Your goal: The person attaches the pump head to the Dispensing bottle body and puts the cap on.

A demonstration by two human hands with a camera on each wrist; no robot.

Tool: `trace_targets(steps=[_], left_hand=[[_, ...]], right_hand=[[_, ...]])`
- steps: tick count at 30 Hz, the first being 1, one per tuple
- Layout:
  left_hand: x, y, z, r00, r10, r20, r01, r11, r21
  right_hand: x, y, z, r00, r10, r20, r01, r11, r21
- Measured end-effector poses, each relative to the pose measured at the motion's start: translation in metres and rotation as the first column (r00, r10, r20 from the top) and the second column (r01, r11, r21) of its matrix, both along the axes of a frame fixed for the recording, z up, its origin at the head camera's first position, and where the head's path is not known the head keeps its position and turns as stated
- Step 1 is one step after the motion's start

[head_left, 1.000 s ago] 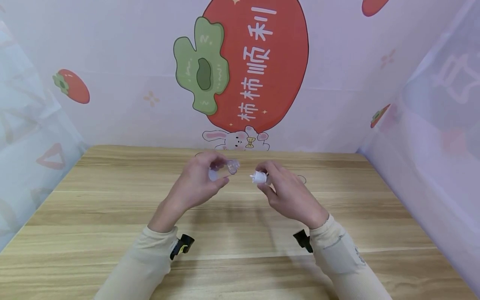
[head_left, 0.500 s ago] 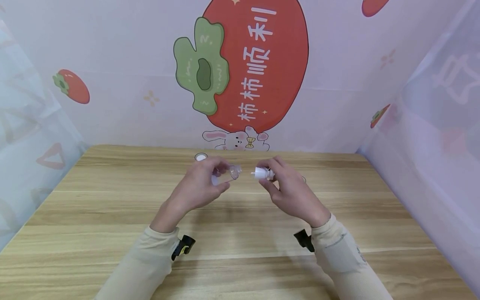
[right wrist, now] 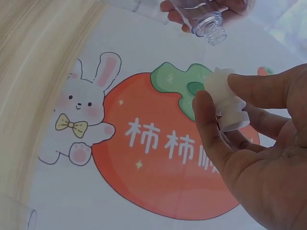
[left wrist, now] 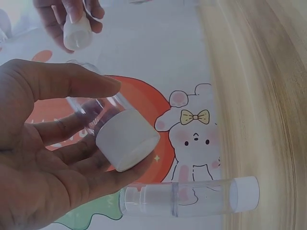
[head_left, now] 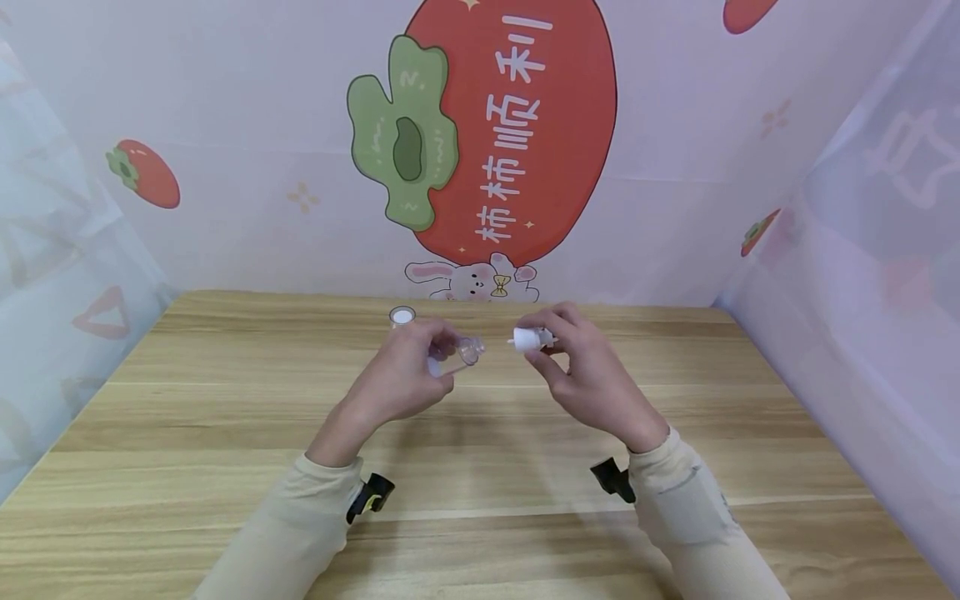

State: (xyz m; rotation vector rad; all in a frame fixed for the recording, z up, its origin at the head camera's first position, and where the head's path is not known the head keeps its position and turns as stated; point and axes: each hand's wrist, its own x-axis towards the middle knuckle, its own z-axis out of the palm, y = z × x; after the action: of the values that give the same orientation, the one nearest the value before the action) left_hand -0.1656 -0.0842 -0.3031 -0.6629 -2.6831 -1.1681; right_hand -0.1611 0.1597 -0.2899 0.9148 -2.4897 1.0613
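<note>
My left hand point(head_left: 393, 379) holds a clear bottle point(left wrist: 117, 103) tilted, its uncapped threaded neck point(right wrist: 213, 32) pointing towards the right hand. The bottle has a white base point(left wrist: 127, 139). In my right hand point(head_left: 588, 371), thumb and fingers pinch a white pump head point(right wrist: 225, 96), with a thin stem showing on its left side in the head view. A short gap separates pump head and bottle neck, both held above the wooden table point(head_left: 480, 475).
Behind the left hand a second clear bottle point(left wrist: 201, 199) with a white base stands on the table. A clear cylinder point(right wrist: 19, 215) shows at the lower left of the right wrist view. A printed cloth wall point(head_left: 262, 233) closes off the table's back.
My right hand has moved slightly up and right, and the pump head has turned in its fingers. The left hand has dropped slightly rightward with its bottle, uncovering the standing bottle's top.
</note>
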Motion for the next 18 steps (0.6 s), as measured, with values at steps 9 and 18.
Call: trace_targets(steps=[9, 18], left_hand=[[0.0007, 0.0041, 0.0005, 0.999, 0.017, 0.041, -0.017, 1.0, 0.003], [0.0045, 0.0093, 0.0026, 0.998, 0.017, 0.054, -0.018, 1.0, 0.018]], right_hand=[[0.0009, 0.0032, 0.0045, 0.999, 0.031, -0.014, -0.031, 0.999, -0.025], [-0.0004, 0.0052, 0.007, 0.998, 0.028, -0.048, -0.03, 0.999, -0.044]])
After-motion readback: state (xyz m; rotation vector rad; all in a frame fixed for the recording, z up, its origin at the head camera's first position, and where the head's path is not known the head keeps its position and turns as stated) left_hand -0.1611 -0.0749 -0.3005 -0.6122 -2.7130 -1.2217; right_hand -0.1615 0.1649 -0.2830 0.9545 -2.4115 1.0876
